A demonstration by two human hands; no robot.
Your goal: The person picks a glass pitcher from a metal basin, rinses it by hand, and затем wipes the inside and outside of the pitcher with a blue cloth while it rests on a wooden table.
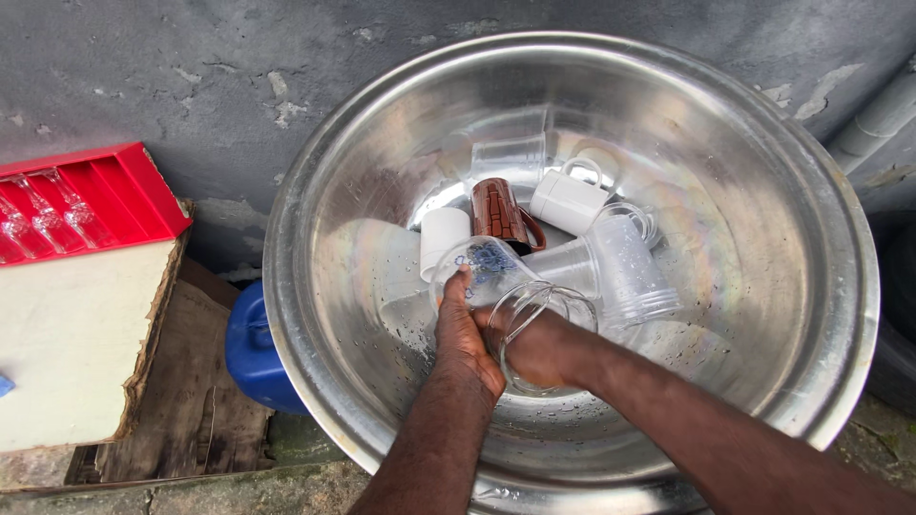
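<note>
A wide steel basin (315, 172) holds wet drinkware — a brown mug (498, 212), white mugs (565, 202), clear tumblers (630, 267). A red tray (114, 191) to the left carries stemmed glasses (43, 221). Low in the basin, both hands meet on a clear glass (520, 315): the left hand (463, 339) grips its side, fingers (458, 291) closed along the wall, while the right hand (546, 351) cups it from the other side, fingers curled round the rim.

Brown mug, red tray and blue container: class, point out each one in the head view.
brown mug (496, 212), head view, on its ribbed side.
red tray (105, 186), head view, on a bare divider near its right end.
blue container (250, 348), head view, on its visible rounded side beside the basin.
</note>
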